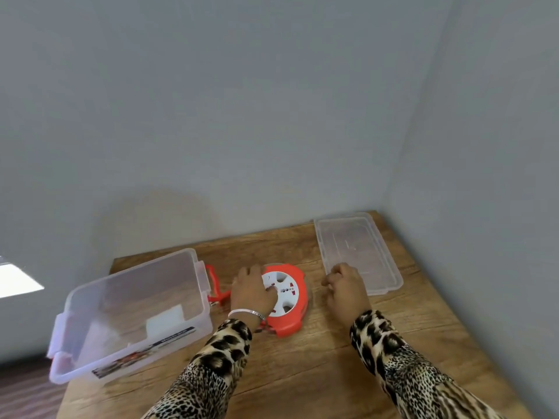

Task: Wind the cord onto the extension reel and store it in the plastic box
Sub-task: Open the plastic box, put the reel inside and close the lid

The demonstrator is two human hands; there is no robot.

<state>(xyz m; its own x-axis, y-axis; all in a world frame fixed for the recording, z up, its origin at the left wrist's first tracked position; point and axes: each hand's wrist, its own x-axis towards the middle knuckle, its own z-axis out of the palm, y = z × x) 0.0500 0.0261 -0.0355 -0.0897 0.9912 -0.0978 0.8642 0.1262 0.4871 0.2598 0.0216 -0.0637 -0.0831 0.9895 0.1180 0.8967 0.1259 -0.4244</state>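
A red extension reel point(290, 323) with a white socket face lies flat on the wooden table point(317, 373). My left hand point(251, 290) rests on the reel's left side, its fingers curled onto the white face. A short stretch of red cord point(215, 282) loops out to the left, between the reel and the plastic box. The clear plastic box point(133, 316) stands open at the left with nothing inside. My right hand point(344, 287) sits to the right of the reel, fingers curled, holding nothing that I can see.
The box's clear lid point(357, 252) lies flat at the back right, just beyond my right hand. Grey walls close off the table's back and right sides. The box overhangs the table's left edge.
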